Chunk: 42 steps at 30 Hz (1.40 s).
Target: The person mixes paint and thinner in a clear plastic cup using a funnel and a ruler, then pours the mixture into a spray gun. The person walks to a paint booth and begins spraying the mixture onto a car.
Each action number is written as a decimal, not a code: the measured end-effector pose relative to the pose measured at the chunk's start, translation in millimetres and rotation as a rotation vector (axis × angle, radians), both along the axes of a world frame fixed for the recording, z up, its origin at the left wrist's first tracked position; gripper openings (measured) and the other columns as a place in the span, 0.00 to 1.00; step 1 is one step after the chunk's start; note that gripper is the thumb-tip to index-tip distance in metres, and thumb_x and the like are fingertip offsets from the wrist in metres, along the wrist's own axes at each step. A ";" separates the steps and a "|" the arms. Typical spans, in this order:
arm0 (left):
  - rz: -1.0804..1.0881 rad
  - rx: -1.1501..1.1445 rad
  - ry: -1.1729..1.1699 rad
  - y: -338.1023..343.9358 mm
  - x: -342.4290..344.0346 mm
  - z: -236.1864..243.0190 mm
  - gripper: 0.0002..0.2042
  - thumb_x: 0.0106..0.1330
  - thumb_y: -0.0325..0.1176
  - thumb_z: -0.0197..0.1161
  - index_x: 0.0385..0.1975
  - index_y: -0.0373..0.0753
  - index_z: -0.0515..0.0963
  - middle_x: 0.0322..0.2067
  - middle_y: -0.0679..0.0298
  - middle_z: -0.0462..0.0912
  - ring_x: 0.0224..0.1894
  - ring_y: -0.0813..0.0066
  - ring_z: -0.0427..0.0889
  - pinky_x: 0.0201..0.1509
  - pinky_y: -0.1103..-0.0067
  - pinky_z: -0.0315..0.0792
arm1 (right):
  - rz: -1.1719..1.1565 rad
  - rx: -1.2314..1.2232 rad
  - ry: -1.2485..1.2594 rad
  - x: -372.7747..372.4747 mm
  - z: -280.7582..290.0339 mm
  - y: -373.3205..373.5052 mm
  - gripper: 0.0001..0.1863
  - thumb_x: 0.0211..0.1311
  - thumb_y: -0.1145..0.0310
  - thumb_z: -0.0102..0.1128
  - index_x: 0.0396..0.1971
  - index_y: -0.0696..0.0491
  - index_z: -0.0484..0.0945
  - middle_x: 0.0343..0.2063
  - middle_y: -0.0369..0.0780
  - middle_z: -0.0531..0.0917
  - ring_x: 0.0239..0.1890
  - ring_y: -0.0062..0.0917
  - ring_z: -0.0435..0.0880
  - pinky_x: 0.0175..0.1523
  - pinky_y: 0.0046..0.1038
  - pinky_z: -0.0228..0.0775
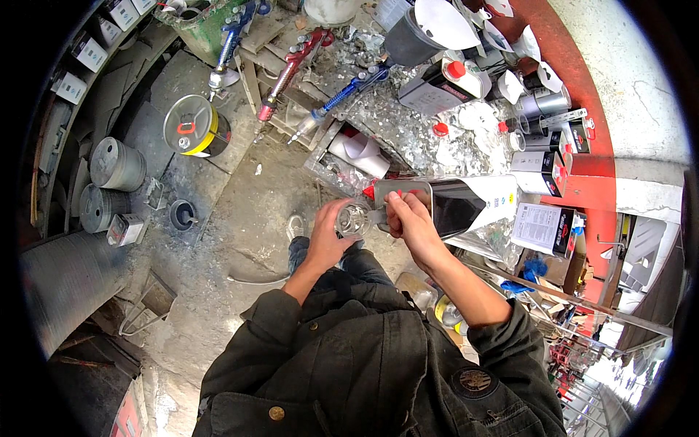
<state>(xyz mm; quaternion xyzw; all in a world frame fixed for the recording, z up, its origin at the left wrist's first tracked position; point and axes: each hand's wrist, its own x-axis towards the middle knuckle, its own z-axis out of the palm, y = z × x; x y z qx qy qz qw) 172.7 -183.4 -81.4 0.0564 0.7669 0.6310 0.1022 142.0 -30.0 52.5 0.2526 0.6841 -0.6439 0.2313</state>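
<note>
By the red-and-white wall [601, 69], crusted bench [419, 135] near a tipped can [453, 207].

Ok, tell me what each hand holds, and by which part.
Left hand: clear cup, around its side. Right hand: metal can, by the red handle on its top.

Two hands [328, 237] [416, 233] in the middle, folks, and one clear cup [354, 221]! One held can [444, 207] toward three o'clock. Up at eleven to twelve, three guns: two blue guns [231, 40] [342, 92], one red gun [290, 71]! Two grey pails [116, 166] [109, 209] at nine, one pot [180, 215] beside them, one yellow-banded drum [191, 120] at ten. One loose red cap [440, 129] at half past one. Three bench cans [435, 86] [537, 175] [542, 226] show clearly between one and three; others are part-hidden!
</note>
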 end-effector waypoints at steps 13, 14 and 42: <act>-0.015 0.025 -0.038 1.2 -0.9 -1.1 0.36 0.41 0.21 0.72 0.56 0.41 0.69 0.55 0.56 0.70 0.60 0.55 0.67 0.64 0.69 0.61 | 0.006 0.006 0.001 0.2 0.3 0.0 0.16 0.70 0.55 0.47 0.37 0.55 0.70 0.21 0.29 0.63 0.22 0.14 0.59 0.28 0.20 0.52; -0.014 0.029 -0.035 1.5 -0.9 -1.4 0.36 0.41 0.21 0.72 0.56 0.41 0.69 0.55 0.56 0.70 0.60 0.55 0.67 0.64 0.68 0.61 | 0.011 0.005 0.002 0.4 0.3 1.0 0.16 0.71 0.55 0.47 0.37 0.55 0.70 0.21 0.29 0.63 0.22 0.14 0.59 0.28 0.20 0.52; -0.060 0.117 0.026 9.2 -7.4 14.3 0.34 0.41 0.23 0.72 0.55 0.39 0.70 0.53 0.57 0.72 0.58 0.57 0.69 0.63 0.69 0.62 | -0.044 -0.134 -0.033 1.4 31.8 27.9 0.20 0.71 0.54 0.47 0.45 0.57 0.70 0.25 0.30 0.67 0.25 0.15 0.61 0.30 0.20 0.54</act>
